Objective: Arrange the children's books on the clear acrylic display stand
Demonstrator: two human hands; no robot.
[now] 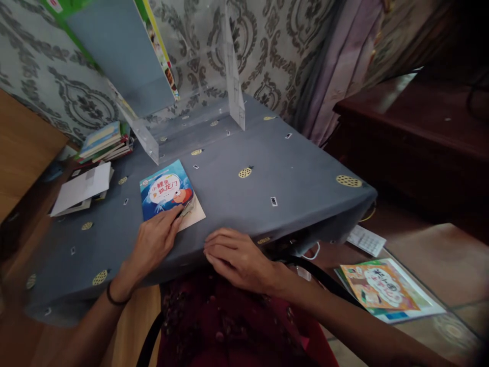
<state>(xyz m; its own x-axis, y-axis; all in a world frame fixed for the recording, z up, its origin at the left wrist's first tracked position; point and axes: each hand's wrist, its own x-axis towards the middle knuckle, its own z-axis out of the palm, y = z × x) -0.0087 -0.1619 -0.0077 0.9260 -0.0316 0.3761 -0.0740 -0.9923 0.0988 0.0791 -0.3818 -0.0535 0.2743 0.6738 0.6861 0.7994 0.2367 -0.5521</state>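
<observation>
The left hand (155, 242) lay flat on the near edge of a blue picture book (167, 192), its fingers stretched out and holding nothing. The book lay on the grey tablecloth (244, 204), near the front of the table. The right hand (235, 257) rested at the table's front edge, fingers loosely bent and empty. Just behind the book stood a clear plastic stand (191, 102) with a big book leaning in it. A pile of books (104, 142) and some white papers (82, 188) sat off to the left. Another picture book (385, 290) lay on the floor to the right.
</observation>
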